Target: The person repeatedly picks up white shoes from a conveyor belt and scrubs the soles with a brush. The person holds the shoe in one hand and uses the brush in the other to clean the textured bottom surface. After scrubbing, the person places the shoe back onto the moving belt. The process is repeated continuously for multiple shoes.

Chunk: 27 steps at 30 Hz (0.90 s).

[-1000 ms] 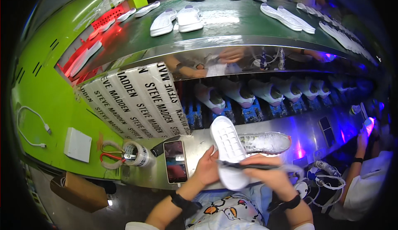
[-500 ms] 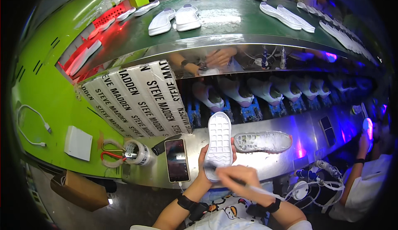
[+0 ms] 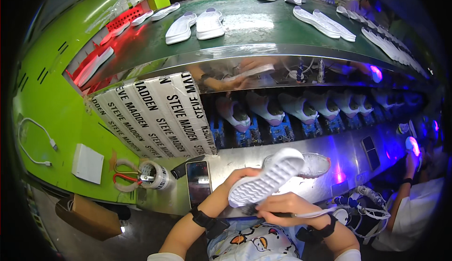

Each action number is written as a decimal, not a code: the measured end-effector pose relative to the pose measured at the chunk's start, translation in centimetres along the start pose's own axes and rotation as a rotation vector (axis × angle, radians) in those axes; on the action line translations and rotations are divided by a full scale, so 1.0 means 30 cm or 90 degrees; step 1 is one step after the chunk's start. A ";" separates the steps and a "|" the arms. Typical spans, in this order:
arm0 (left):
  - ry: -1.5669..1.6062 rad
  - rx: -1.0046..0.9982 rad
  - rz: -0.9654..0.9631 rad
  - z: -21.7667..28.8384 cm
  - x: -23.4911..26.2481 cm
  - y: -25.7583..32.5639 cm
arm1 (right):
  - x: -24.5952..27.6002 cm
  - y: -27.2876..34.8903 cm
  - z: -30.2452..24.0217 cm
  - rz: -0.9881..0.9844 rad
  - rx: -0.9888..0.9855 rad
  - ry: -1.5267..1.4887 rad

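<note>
Wearer's body, head view. 2 bare forearms enter from the lower edge. Left wrist: black band (image 3: 203, 218), broad, watch-like. Right wrist: black strap (image 3: 326, 226), similar width. White short sleeve cuffs show at both arms near the frame bottom. Torso: pale garment (image 3: 254, 244) printed with orange, red and dark cartoon figures.

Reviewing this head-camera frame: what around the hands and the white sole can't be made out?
- Right hand: it grips a thin dark tool; the tip is hidden under the white sole.
- Left hand: fingers are behind the sole, so the grip is unseen.
- White shoe on the metal bench: partly covered by the sole and washed by purple glare.
- Phone: screen too small to read.
</note>
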<state>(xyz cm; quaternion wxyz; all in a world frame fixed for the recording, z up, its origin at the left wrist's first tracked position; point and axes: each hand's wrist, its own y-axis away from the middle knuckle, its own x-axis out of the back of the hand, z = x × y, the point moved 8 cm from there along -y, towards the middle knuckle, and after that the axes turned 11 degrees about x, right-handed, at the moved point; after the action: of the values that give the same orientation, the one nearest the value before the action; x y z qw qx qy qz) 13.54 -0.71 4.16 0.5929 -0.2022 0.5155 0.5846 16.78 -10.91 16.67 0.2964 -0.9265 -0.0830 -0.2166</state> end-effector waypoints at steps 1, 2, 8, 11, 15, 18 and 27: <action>-0.046 0.031 0.064 -0.014 0.028 0.002 | 0.023 0.000 -0.014 0.025 -0.005 -0.001; -0.189 -0.028 0.242 0.044 -0.143 0.093 | 0.055 0.006 -0.019 0.056 -0.020 -0.006; -0.521 -0.176 0.177 0.117 -0.321 0.141 | 0.031 0.053 -0.031 -0.073 -0.013 0.135; -0.294 0.180 0.204 0.033 -0.095 -0.004 | 0.113 0.069 -0.023 0.093 -0.106 -0.054; -0.452 0.116 0.295 0.048 -0.034 -0.012 | 0.124 0.174 0.050 0.084 -0.128 0.057; -0.311 0.031 0.236 0.060 -0.099 0.017 | 0.261 0.283 0.064 0.334 -0.200 0.083; 0.110 -0.403 -0.206 0.708 -0.489 0.491 | 0.353 0.224 -0.174 0.741 0.086 -0.065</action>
<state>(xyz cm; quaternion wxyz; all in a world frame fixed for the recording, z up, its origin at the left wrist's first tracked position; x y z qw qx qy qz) 11.38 13.52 30.15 0.5400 -0.5036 0.3183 0.5946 26.29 -19.14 21.82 0.4207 -0.8079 0.4114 0.0326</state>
